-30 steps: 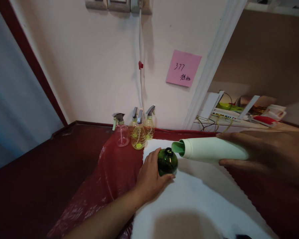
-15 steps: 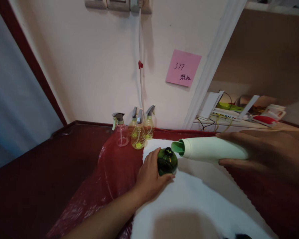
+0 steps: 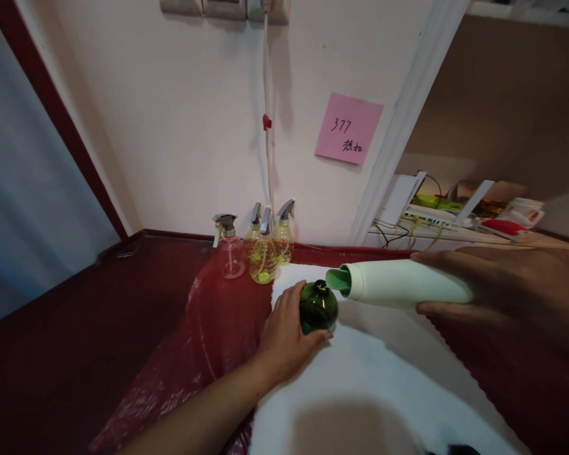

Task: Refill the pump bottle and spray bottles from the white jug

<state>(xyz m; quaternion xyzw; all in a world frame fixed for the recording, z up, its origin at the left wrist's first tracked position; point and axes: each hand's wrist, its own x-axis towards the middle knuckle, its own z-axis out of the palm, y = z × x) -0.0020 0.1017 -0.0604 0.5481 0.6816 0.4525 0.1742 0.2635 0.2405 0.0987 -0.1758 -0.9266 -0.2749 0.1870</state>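
Note:
A round dark-green glossy bottle (image 3: 318, 311) stands on the white cloth, its narrow neck facing up. My left hand (image 3: 287, 332) is wrapped around its left and near sides, thumb in front. From the right, my right hand (image 3: 493, 291) grips a pale-green cylindrical bottle (image 3: 403, 282) tipped onto its side. The spout-like lip at its mouth reaches the green bottle's neck; whether they touch, and whether liquid is flowing, I cannot tell. Behind my left hand stand several spray bottles, among them a pink one (image 3: 232, 258) and a yellow one (image 3: 263, 258) with grey trigger heads.
A white cloth (image 3: 360, 379) and a crinkled red plastic sheet (image 3: 171, 373) cover the dark-red table. A white cord (image 3: 267, 164) runs down the wall beside a pink note (image 3: 349, 129). At right, a shelf (image 3: 550, 240) holds a white router (image 3: 429, 215) and other items.

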